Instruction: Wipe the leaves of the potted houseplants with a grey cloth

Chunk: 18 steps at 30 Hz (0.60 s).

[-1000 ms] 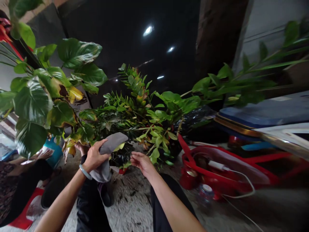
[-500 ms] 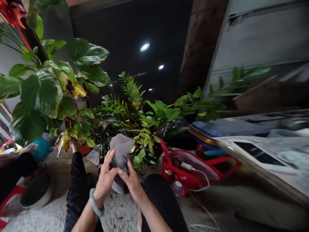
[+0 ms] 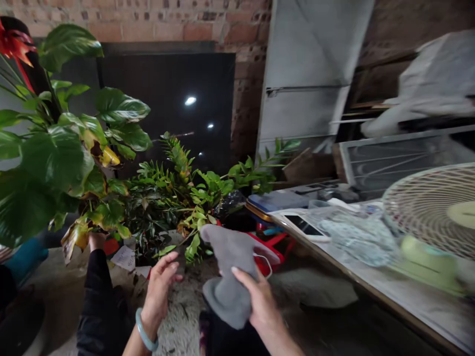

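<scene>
A soft grey piece of cloth (image 3: 232, 269), long with rounded ends and pinched in at the middle, hangs over my knee. My right hand (image 3: 261, 301) grips its right edge, thumb on the near face and the other fingers mostly hidden behind. To the left of the cloth, apart from it, is my left hand (image 3: 161, 287), fingers loosely bent and spread with nothing in them. A pale green bangle (image 3: 146, 331) circles the left wrist.
Potted plants (image 3: 178, 193) spread in front of me. On the right, a table (image 3: 371, 287) carries a white phone (image 3: 306, 226), crumpled fabric and a pale green fan (image 3: 430, 262). A red basket (image 3: 276, 247) stands behind the cloth. Another person's dark-clad limb (image 3: 98, 301) shows at left.
My left hand has let go of the grey cloth and moved left. The right hand has carried the cloth rightward. The view has turned right, bringing the fan in.
</scene>
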### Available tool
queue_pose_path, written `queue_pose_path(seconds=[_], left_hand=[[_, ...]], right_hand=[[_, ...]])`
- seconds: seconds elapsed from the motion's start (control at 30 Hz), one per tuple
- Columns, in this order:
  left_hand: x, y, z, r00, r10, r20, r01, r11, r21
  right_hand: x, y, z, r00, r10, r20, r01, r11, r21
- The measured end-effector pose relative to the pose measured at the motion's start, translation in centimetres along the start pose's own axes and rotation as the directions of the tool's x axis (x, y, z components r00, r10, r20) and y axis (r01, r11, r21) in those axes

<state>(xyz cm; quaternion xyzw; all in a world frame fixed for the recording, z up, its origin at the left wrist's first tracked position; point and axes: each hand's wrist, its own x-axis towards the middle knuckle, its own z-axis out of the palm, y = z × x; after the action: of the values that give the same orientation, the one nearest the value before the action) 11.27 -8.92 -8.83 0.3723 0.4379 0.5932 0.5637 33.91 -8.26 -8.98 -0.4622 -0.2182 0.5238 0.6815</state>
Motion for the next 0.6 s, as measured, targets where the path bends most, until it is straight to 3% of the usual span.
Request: queue_pose_path(seconds=[0.1, 0.17, 0.23, 0.3, 0.37, 0.47, 0.53, 0.6], left_hand=[[2.8, 0.2, -0.2, 0.997, 0.071, -0.009, -0.069, 0.987, 0.143], [5.2, 0.7, 0.5, 0.976, 0.215, 0.047, -0.218, 0.912, 0.349], [7.6, 1.4, 1.9, 0.915, 0.378, 0.142, -0.386, 0.718, 0.579], [9.8, 2.3, 3.6, 0.860, 0.451, 0.239, -0.463, 0.493, 0.736], [11.8, 2.8, 5.1, 0.856, 0.412, 0.312, -0.461, 0.339, 0.820], [14.1, 2.6, 5.9, 0.898, 0.264, 0.352, -0.412, 0.222, 0.884], [15.0, 1.9, 5.4, 0.906, 0.194, 0.377, -0.412, 0.197, 0.889], [15.5, 1.2, 4.5, 0.899, 0.186, 0.397, -0.431, 0.217, 0.876]], right_hand=[[3.6, -3.2, -2.5, 0.974, 0.103, -0.203, -0.051, 0.968, 0.247], [6.1, -5.2, -2.7, 0.963, 0.134, -0.235, -0.047, 0.938, 0.344], [8.2, -6.7, -1.7, 0.976, 0.118, -0.185, -0.041, 0.925, 0.378], [9.3, -7.2, 0.3, 0.990, 0.081, -0.113, -0.031, 0.920, 0.392], [9.3, -6.4, 2.4, 0.993, 0.104, -0.048, -0.079, 0.928, 0.365], [7.5, -3.3, 3.7, 0.964, 0.267, 0.014, -0.262, 0.935, 0.240], [6.3, -1.4, 2.4, 0.937, 0.339, 0.086, -0.348, 0.929, 0.128], [6.5, -1.1, 0.2, 0.928, 0.347, 0.133, -0.360, 0.929, 0.087]])
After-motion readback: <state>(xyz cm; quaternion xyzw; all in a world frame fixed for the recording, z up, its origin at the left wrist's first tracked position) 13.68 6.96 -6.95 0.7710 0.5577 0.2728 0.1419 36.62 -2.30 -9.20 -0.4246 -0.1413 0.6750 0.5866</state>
